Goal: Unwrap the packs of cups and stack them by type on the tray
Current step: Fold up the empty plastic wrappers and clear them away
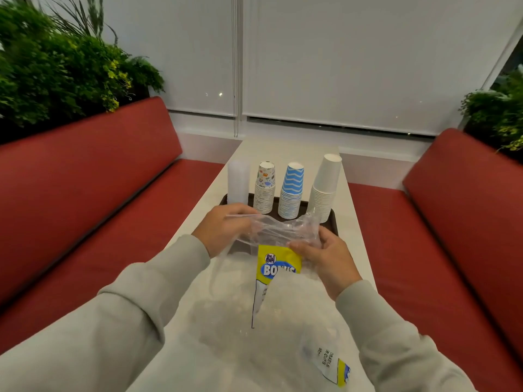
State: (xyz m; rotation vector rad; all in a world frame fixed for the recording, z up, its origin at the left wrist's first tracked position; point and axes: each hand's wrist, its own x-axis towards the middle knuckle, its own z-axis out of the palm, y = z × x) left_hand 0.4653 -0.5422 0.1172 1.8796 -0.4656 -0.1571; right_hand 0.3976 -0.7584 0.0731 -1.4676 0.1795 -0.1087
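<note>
Head: wrapper (278,236) between hands (223,229) (324,257)

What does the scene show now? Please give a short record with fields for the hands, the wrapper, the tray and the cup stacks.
left hand: grips one end of the clear wrapper
right hand: grips the other end, by the yellow label
clear wrapper: crumpled, looks empty, held over the tray's near edge
tray: dark, on the white table, bears four stacks
stacks, left to right: translucent cups; patterned cups; blue wavy cups; plain white cups
second wrapper: lies on the table, near the person
</note>
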